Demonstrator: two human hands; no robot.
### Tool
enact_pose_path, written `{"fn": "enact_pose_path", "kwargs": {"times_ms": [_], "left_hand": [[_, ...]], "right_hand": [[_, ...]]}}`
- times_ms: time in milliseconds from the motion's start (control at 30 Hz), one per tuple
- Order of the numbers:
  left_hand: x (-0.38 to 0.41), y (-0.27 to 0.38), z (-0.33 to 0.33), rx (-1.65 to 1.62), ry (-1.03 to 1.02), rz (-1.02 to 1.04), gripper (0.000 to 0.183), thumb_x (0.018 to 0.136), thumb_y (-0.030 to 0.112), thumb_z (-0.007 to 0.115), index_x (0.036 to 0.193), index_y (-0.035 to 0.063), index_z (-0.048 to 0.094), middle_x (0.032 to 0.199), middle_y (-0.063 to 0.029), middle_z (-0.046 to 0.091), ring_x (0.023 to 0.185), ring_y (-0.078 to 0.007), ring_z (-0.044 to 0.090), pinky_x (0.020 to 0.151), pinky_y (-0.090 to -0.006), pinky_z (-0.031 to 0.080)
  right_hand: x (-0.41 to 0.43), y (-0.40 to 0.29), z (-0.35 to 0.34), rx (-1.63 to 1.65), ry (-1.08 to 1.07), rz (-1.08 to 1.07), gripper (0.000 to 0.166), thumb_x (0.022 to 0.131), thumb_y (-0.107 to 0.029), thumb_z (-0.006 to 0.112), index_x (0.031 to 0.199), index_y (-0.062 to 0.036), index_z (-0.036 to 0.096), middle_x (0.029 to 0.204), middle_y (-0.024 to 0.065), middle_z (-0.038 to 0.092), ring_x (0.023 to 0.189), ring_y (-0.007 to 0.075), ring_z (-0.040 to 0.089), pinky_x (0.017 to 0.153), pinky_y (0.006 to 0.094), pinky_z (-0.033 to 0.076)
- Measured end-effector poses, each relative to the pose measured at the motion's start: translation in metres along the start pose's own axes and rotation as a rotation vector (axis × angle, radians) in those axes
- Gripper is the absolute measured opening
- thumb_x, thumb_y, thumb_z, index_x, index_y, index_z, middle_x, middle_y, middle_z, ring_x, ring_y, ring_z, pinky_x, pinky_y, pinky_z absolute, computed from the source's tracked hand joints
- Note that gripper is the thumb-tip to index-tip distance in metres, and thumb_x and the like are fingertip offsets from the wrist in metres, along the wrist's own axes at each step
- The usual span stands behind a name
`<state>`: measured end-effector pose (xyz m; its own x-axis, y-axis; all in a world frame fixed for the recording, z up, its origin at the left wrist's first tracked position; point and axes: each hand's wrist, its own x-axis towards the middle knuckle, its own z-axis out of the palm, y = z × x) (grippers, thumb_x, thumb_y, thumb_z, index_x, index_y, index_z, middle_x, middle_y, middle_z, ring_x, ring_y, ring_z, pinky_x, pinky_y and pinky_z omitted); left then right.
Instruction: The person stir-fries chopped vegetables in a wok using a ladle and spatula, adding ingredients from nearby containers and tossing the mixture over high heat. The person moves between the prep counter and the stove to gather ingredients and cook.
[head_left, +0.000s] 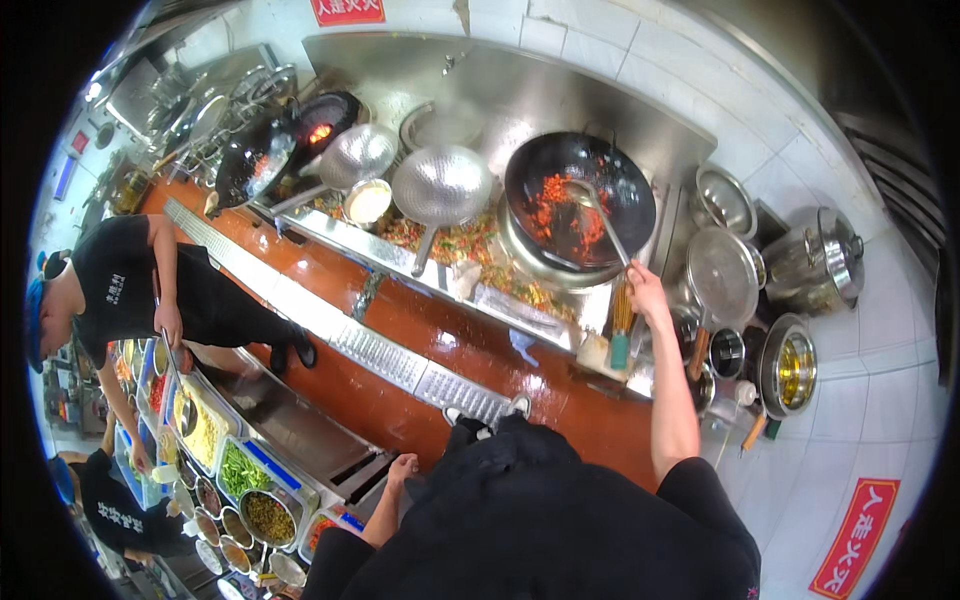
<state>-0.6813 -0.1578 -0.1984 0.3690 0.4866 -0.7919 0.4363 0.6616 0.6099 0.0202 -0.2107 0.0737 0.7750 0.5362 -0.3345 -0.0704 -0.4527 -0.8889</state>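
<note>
My right hand (646, 291) grips the end of a long-handled metal ladle (606, 221), its bowl resting in chopped orange-red food (553, 196) inside a large black wok (630, 176). The wok sits on a round metal burner ring on the range, at the upper right of centre. My left hand (403, 468) hangs low beside my body, its fingers curled, near the corner of the steel prep counter; whether it is fully closed is unclear. Left of the wok lies a perforated metal strainer (442, 184), with a bowl of pale contents (367, 202) beside it.
Another wok (255, 161) and a glowing burner (320, 133) are further left. Steel pots (821, 259), a mesh skimmer (722, 276) and an oil bowl (795, 367) stand right. A co-worker (120, 285) stands by ingredient bins (244, 469); another person is lower left. A floor grate (375, 352) crosses the wet floor.
</note>
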Motion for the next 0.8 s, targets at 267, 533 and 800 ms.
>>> {"fn": "enact_pose_path", "kwargs": {"times_ms": [267, 533, 800], "left_hand": [[-0.001, 0.059, 0.016, -0.072, 0.056, 0.166, 0.031, 0.096, 0.028, 0.06, 0.115, 0.0033, 0.063, 0.087, -0.0002, 0.063, 0.075, -0.007, 0.056, 0.062, -0.0217, 0.044], [0.01, 0.029, 0.035, -0.068, 0.022, 0.071, 0.032, 0.095, 0.03, 0.063, 0.114, 0.0036, 0.063, 0.081, -0.0002, 0.062, 0.064, -0.0068, 0.053, 0.054, -0.0223, 0.043], [0.029, 0.021, 0.016, 0.055, 0.12, 0.195, 0.037, 0.094, 0.024, 0.064, 0.128, 0.009, 0.059, 0.083, -0.0004, 0.063, 0.067, -0.0085, 0.054, 0.054, -0.0246, 0.044]], "right_hand": [[0.05, 0.022, 0.081, -0.217, 0.023, -0.119, 0.051, 0.097, -0.032, 0.053, 0.145, -0.0184, 0.045, 0.075, 0.0112, 0.062, 0.061, 0.0179, 0.059, 0.06, 0.0357, 0.049], [-0.196, -0.014, -0.057, -0.648, 0.036, 0.013, 0.053, 0.092, -0.015, 0.06, 0.143, -0.0199, 0.048, 0.095, 0.0197, 0.067, 0.088, 0.0248, 0.068, 0.08, 0.0354, 0.05], [-0.17, -0.023, -0.069, -0.641, 0.046, -0.087, 0.047, 0.095, -0.02, 0.053, 0.141, -0.0105, 0.05, 0.11, 0.0135, 0.071, 0.094, 0.0231, 0.068, 0.083, 0.0317, 0.05]]}}
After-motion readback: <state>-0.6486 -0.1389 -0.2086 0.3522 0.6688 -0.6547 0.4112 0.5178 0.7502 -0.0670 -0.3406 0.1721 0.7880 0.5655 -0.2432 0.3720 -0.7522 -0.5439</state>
